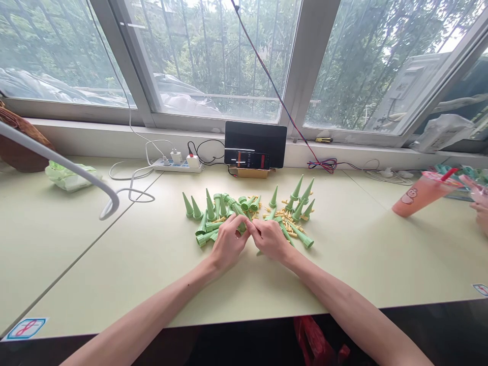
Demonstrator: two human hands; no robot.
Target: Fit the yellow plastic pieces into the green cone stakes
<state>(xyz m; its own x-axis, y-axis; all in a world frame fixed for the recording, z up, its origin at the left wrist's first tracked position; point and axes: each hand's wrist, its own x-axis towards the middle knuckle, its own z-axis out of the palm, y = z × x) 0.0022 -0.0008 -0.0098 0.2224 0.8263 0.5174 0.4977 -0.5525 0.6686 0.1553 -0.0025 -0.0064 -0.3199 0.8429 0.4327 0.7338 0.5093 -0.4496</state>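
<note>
My left hand (231, 239) is closed over the pile, with a bit of a green plastic spike showing between its thumb and fingers. Its fingertips meet those of my right hand (270, 238), which is pinched closed; what it holds is hidden by the fingers. Around both hands lie hollow green cone-shaped spikes (206, 238), some on their sides and several standing point up, like the tall spike (297, 187) at the back right. Small yellow plastic pieces (290, 223) are scattered among them, mostly right of my hands.
Behind the pile, a phone (252, 160) leans on a black tablet (263, 140). A power strip (177, 164) with cables lies to its left. A pink drink cup (421, 195) tilts at the right, near another person's hand (481, 211). A white curved bar (76, 170) crosses the left.
</note>
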